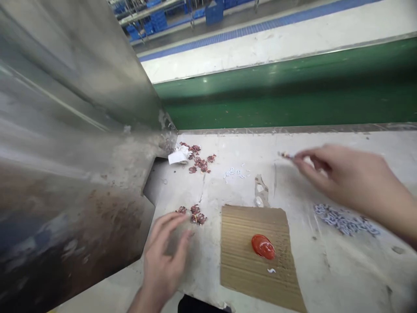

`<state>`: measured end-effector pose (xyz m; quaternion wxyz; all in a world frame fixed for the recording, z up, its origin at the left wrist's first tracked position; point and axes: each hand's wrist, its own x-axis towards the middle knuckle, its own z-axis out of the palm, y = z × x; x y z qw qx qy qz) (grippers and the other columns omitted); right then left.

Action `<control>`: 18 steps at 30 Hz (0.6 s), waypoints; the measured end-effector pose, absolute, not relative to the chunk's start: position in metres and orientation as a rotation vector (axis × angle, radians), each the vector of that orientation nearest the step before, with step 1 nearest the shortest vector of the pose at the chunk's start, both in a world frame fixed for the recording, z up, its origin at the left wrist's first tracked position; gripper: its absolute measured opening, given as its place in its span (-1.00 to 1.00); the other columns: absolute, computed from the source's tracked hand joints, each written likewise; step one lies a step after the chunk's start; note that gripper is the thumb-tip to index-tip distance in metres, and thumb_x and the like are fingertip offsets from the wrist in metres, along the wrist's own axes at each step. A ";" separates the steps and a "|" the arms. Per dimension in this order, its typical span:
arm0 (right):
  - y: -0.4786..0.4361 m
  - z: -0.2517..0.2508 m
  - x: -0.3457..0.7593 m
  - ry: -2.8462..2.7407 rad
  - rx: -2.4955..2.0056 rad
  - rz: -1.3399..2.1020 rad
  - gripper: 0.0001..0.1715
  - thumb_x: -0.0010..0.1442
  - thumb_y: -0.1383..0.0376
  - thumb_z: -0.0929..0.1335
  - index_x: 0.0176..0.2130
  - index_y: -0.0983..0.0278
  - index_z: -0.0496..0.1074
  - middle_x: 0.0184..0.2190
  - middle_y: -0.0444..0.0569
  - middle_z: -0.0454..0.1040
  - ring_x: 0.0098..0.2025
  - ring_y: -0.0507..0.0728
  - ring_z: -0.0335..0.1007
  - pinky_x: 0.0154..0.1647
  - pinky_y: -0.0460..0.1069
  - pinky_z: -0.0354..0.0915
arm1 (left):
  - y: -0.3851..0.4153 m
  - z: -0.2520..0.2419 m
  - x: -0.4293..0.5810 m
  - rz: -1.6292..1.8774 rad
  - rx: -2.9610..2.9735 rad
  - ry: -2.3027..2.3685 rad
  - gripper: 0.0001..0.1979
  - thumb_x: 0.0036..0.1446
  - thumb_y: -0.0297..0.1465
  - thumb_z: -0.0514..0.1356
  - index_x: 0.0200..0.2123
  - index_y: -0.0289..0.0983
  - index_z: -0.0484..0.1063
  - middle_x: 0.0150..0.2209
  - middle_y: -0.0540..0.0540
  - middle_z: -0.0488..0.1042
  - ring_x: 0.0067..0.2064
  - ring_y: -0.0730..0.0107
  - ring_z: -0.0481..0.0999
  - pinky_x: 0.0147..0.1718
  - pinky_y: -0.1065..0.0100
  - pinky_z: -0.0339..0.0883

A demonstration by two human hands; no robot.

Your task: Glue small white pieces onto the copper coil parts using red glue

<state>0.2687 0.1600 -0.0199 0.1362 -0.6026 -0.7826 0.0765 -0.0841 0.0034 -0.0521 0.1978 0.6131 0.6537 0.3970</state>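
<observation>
The right hand pinches a small piece at its fingertips; the left hand, fingers spread, reaches toward red bits just ahead.

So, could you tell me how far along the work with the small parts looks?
Looks done: reddish pieces heaped near the metal chute. In hand: the right hand pinches a tiny part; the left hand reaches a smaller reddish cluster. Left: the grey-blue parts pile.

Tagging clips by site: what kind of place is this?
Likely a factory assembly line station: a green conveyor belt runs behind the worn workbench, piles of small reddish parts lie sorted on it, and stacked blue crates stand beyond.
</observation>
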 end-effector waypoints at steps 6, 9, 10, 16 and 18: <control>0.305 -0.028 0.297 -2.276 -2.038 0.097 -0.59 0.60 0.18 0.20 0.14 0.27 0.54 0.15 0.03 0.54 0.15 0.27 0.53 0.11 0.21 0.49 | 0.028 -0.062 -0.126 0.830 1.951 1.967 -0.68 0.32 -0.30 0.34 0.12 -0.11 0.62 0.08 -0.17 0.66 0.07 -0.01 0.63 0.07 0.04 0.49; 0.298 -0.022 0.307 -2.287 -2.064 0.127 -0.67 0.51 0.18 0.36 0.17 0.23 0.50 0.20 0.09 0.52 0.10 0.23 0.55 0.10 0.22 0.51 | 0.033 -0.065 -0.129 0.816 2.070 1.843 -0.80 0.35 -0.31 0.30 -0.01 -0.07 0.67 -0.04 -0.04 0.73 -0.02 0.14 0.67 0.05 0.20 0.47; 0.287 -0.018 0.313 -2.273 -2.066 0.127 -0.68 0.49 0.16 0.39 0.15 0.19 0.51 0.20 0.09 0.52 0.09 0.22 0.54 0.10 0.22 0.51 | 0.034 -0.066 -0.131 0.822 2.096 1.814 -0.80 0.35 -0.30 0.30 0.00 -0.08 0.66 -0.05 -0.02 0.74 -0.04 0.17 0.68 0.05 0.23 0.45; 0.147 0.001 0.356 -2.378 -1.852 0.367 -0.65 0.49 0.01 0.31 -0.08 0.08 0.64 -0.18 -0.06 0.70 -0.30 0.14 0.58 -0.22 0.06 0.53 | 0.044 -0.072 -0.140 0.771 2.321 1.840 -0.71 0.41 -0.14 0.20 -0.04 -0.13 0.64 -0.15 -0.05 0.74 -0.18 0.15 0.68 0.03 0.23 0.38; 0.097 -0.009 0.368 -2.405 -1.815 0.390 -0.65 0.43 0.03 0.32 -0.14 0.09 0.66 -0.21 -0.06 0.72 -0.33 0.18 0.62 -0.30 0.08 0.51 | 0.048 -0.072 -0.137 0.854 2.179 1.890 -0.77 0.35 -0.16 0.29 -0.07 -0.11 0.66 -0.15 -0.05 0.74 -0.16 0.11 0.66 0.06 0.21 0.36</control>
